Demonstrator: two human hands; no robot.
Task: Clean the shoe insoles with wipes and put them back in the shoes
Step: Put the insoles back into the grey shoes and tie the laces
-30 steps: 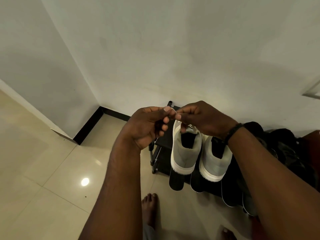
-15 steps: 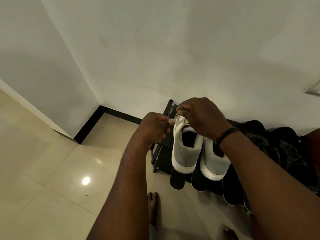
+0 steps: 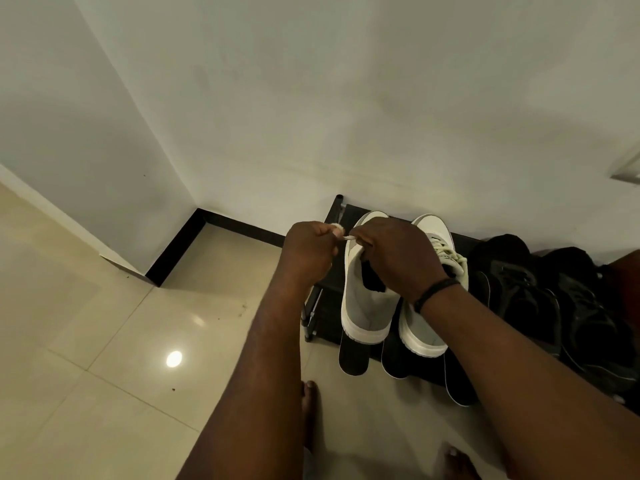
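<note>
Both hands at frame centre: left hand (image 3: 309,249) and right hand (image 3: 398,258) pinching lace (image 3: 347,236) over left shoe (image 3: 365,299), grip narrow; shoe's long axis runs toward viewer.

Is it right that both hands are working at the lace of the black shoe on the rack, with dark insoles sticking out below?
Not quite. The head view shows the left hand and right hand at the lace of the white shoe, not the black one. The rack and dark insoles are as stated.

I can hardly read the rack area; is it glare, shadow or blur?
Head view: dim light; the black shoes merge into shadow, the white shoes stay clear; one glare spot on the floor; wide-angle bending of the walls; no obvious blur.
</note>
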